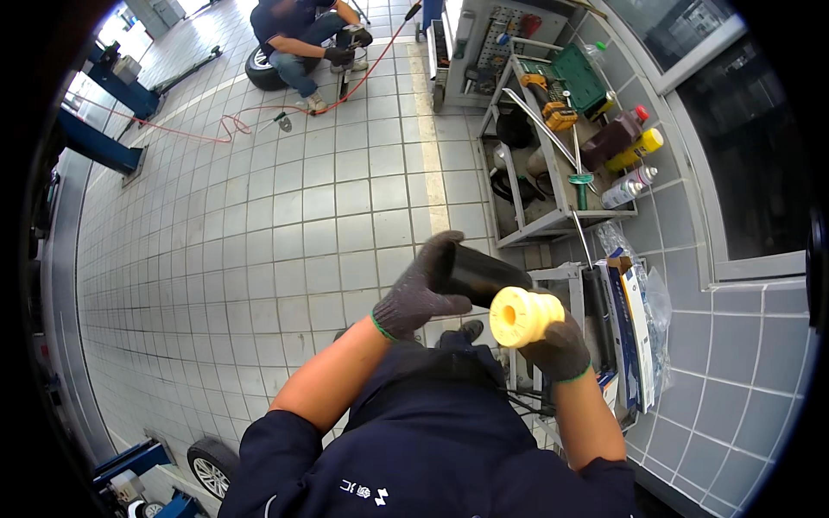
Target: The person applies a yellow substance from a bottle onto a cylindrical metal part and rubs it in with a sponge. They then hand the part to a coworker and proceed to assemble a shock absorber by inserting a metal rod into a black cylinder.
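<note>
Both of my hands are in dark knit gloves and held out in front of my body. My left hand is wrapped round one end of a black tube-shaped sleeve, which looks like a shock absorber dust boot. In my right hand is a pale yellow ribbed bump stop, its round end with the centre hole turned toward my left side. The bump stop lies close to the sleeve's right end and partly overlaps it in view; whether they touch I cannot tell.
On the right, a tool cart carries a yellow drill, bottles and spray cans. Nearer stands an opened long box by the tiled wall. A person crouches beside a tyre; a red hose crosses the floor.
</note>
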The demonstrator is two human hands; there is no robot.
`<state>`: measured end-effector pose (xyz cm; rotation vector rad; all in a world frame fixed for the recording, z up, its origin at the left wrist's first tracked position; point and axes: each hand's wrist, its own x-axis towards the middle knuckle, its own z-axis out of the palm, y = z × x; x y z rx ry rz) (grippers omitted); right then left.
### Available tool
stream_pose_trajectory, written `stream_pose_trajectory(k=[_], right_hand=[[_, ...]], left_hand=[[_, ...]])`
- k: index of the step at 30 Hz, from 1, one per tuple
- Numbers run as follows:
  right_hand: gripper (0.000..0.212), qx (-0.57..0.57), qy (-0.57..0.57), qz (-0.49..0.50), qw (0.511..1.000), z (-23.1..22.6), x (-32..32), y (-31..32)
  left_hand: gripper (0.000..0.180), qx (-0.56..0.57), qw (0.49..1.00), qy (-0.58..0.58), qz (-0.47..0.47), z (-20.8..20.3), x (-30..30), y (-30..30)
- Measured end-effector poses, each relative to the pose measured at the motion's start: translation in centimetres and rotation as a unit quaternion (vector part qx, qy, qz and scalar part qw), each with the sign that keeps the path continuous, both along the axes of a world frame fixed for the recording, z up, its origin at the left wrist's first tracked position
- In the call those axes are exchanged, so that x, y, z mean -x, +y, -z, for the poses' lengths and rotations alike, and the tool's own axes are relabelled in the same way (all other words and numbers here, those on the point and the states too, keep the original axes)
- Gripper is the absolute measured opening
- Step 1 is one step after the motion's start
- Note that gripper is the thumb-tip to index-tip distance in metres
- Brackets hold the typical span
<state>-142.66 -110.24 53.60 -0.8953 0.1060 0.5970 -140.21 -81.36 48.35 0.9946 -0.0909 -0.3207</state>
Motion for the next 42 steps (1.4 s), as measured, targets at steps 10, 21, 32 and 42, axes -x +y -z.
stream_pose_trajectory(k=[10, 21, 32, 42], right_hand=[[0.064, 0.232, -0.263, 0.028, 0.936, -0.7, -12.8, 2.5], [0.069, 0.094, -0.188, -0.041, 0.977, -0.5, -25.8, 4.9], [0.061, -0.107, 0.080, -0.089, 0.987, 0.1, -29.5, 12.2], [0.074, 0.353, -0.214, -0.109, 0.904, -3.3, -32.2, 16.9]], left_hand=[[0.110, -0.447, 0.816, -0.279, -0.237, -6.1, -5.6, 9.9], [0.102, -0.249, 0.872, -0.188, -0.377, -7.0, -15.1, 6.3], [0.061, 0.169, 0.944, 0.112, -0.260, -2.3, -22.5, 9.7], [0.075, 0.128, 0.971, 0.113, -0.165, -1.2, -24.7, 15.8]])
